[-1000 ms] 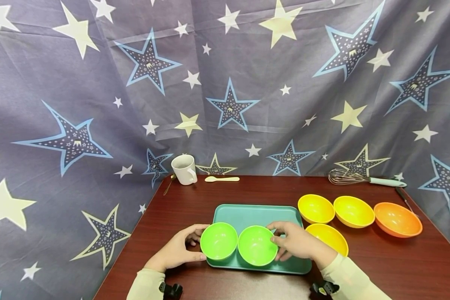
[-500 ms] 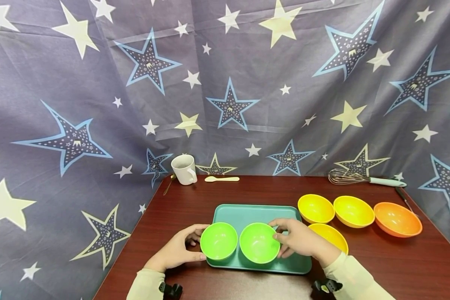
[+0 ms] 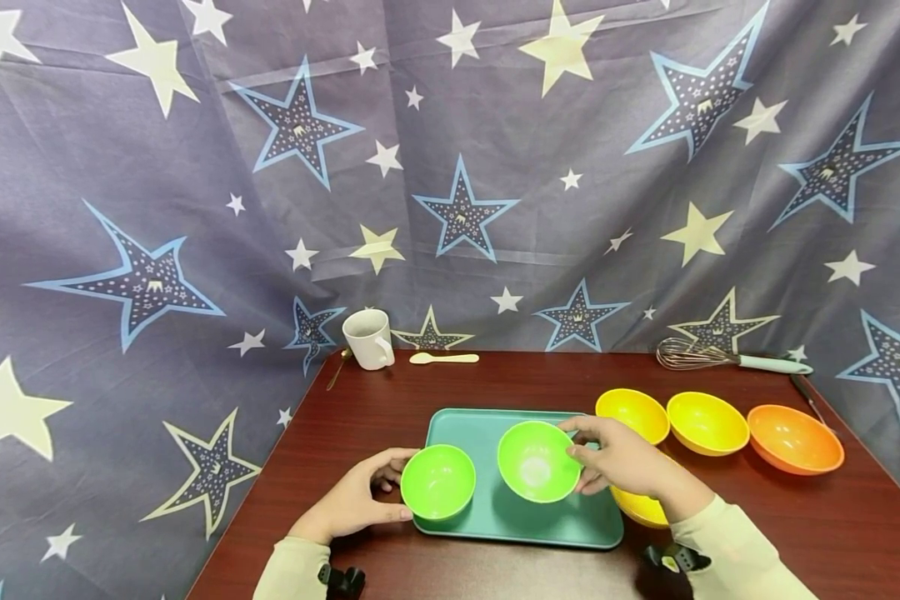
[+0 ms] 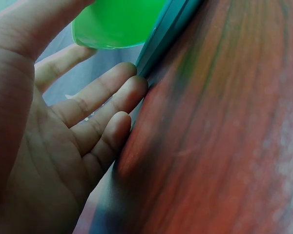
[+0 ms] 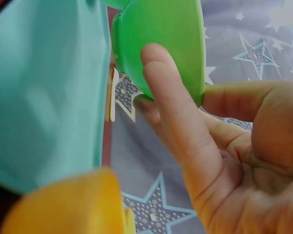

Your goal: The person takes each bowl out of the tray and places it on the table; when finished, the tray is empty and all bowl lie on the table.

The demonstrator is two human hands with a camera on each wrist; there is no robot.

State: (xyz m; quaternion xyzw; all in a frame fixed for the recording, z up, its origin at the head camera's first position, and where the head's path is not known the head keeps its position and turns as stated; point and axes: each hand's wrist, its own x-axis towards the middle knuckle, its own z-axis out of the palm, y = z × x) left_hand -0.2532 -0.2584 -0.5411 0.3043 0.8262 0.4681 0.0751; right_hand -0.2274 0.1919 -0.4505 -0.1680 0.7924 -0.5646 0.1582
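Two bright green bowls are at the teal tray [image 3: 487, 521]. In the head view my left hand [image 3: 360, 492] holds the left green bowl [image 3: 438, 482] by its side, thumb near its front and index finger at its back. This bowl sits on the tray's left part; the left wrist view shows my other fingers beside the tray's edge. My right hand [image 3: 618, 458] pinches the right green bowl [image 3: 537, 461] at its right rim, thumb inside or on the rim and fingers against the outer wall. In the right wrist view that green bowl [image 5: 161, 29] is raised off the tray.
Yellow bowls [image 3: 708, 423] and an orange bowl [image 3: 795, 439] stand to the right; one yellow bowl [image 3: 637, 506] is partly behind my right forearm. A whisk [image 3: 772, 363], white mug [image 3: 369, 339] and cream spoon [image 3: 444, 358] lie along the back of the table [image 3: 525, 379].
My right hand has lifted the right green bowl and carried it right and away from the left bowl, tilting it slightly. The left hand and left bowl have stayed in place.
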